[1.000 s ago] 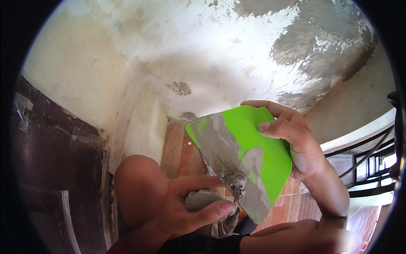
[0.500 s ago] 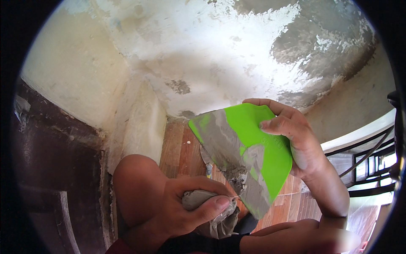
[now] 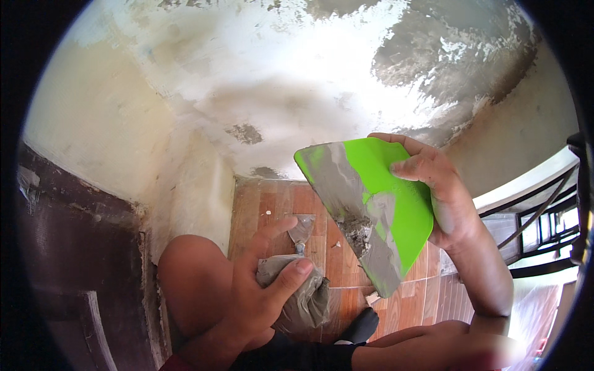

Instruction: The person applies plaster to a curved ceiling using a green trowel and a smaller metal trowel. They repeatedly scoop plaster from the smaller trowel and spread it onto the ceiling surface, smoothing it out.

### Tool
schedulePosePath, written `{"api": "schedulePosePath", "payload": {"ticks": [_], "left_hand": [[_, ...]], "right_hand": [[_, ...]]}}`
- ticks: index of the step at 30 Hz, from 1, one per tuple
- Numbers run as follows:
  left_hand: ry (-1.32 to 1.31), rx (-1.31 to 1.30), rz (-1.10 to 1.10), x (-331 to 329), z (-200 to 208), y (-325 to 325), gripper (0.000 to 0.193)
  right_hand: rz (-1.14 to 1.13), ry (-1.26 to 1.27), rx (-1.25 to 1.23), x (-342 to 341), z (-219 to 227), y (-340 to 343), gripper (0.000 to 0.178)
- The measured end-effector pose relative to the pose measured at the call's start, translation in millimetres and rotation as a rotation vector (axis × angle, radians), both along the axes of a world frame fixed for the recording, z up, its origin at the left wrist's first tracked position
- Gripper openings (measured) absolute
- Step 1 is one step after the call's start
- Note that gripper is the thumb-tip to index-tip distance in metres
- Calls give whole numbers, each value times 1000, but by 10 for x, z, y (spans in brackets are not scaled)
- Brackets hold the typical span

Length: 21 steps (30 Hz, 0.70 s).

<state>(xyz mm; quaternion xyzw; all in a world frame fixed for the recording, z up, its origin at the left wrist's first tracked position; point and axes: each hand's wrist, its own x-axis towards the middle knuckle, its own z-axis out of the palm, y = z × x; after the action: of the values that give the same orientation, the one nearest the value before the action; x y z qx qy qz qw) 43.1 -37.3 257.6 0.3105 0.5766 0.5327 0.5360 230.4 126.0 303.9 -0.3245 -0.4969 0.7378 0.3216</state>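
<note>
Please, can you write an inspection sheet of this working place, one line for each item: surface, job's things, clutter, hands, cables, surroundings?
Surface: wall with patchy white and grey filler; wood-pattern floor below.
Job's things: green plastic spreader smeared with grey putty along its edge; grey putty-soiled bag; small putty knife lying on the floor.
Clutter: small bits of dried putty on the floor.
Hands: left hand grips the bag, with the index finger stretched toward the putty knife; right hand holds the spreader by its far edge.
Cables: nothing seen.
Surroundings: dark door frame on the left; railing on the right; the person's bare knee.
</note>
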Motion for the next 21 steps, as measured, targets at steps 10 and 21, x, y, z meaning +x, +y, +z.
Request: {"api": "schedulePosePath", "payload": {"ticks": [10,21], "left_hand": [[-294,-90,122,53,-143,21,46],[-250,50,168,88,-225,65,44]], "right_hand": [[-29,15,10,154,-57,85,51],[-66,34,3,250,-64,101,50]]}}
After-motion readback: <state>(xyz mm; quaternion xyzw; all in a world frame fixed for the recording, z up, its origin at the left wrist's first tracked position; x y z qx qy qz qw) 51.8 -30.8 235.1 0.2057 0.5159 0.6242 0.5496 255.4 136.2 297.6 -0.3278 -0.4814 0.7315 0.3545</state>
